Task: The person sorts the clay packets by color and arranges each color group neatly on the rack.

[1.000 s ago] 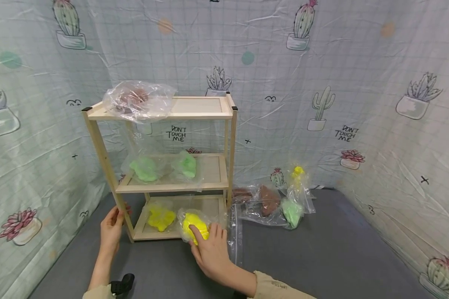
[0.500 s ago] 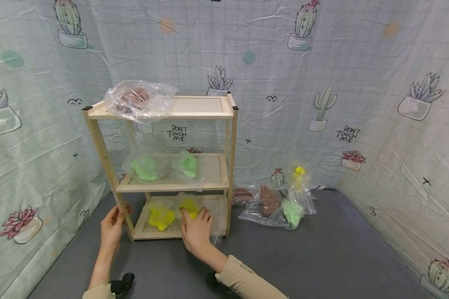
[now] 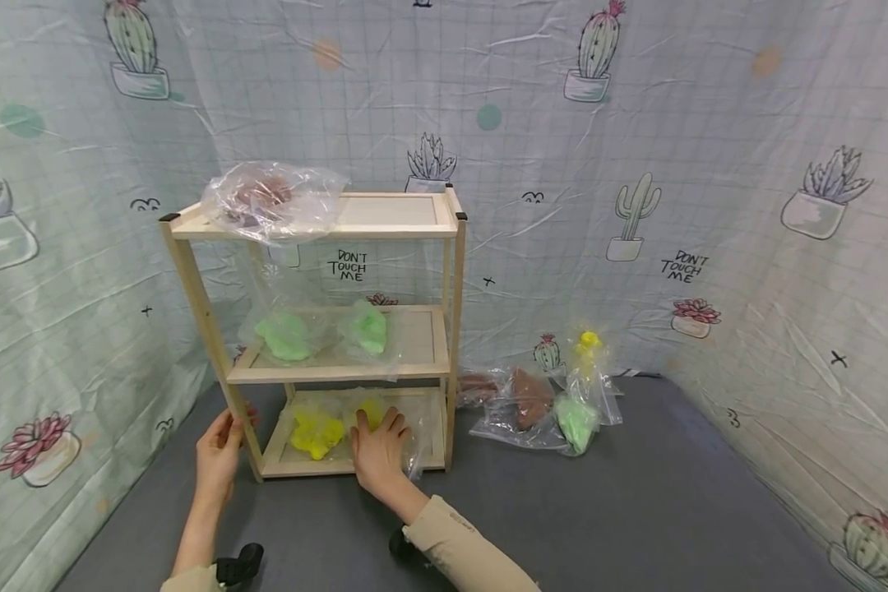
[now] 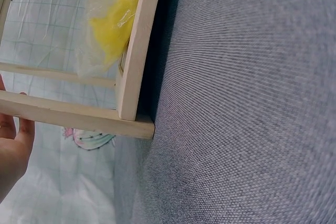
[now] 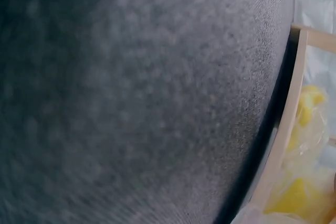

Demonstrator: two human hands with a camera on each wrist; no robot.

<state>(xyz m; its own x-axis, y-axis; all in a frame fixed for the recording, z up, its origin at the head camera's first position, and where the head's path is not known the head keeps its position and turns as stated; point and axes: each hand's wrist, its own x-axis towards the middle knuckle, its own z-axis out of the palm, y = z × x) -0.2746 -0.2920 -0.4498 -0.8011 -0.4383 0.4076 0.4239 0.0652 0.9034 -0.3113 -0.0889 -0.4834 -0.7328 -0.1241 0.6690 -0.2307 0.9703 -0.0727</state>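
A three-tier wooden shelf (image 3: 340, 374) stands on the grey table. My left hand (image 3: 218, 448) grips its front left post (image 4: 63, 113), fingers wrapped round the lower part. On the bottom tier lies a clear plastic bag with a yellow lump (image 3: 316, 433). To its right, my right hand (image 3: 380, 450) holds a second clear bag with a yellow lump (image 3: 371, 411), thumb and fingers bent over it; the hand covers much of that bag. Only an edge of the right hand enters the right wrist view, beside blurred yellow (image 5: 294, 198).
Two bagged green lumps (image 3: 284, 335) lie on the middle tier. A bagged brown lump (image 3: 262, 193) sits on the top tier's left. Right of the shelf, on the table, are bagged brown (image 3: 533, 400), green (image 3: 577, 423) and yellow (image 3: 589, 341) lumps. Cactus-printed cloth surrounds the table.
My right hand has moved left and back, carrying the yellow bag from the shelf's front edge onto the bottom tier, beside the other yellow one. My left hand stays on the post.
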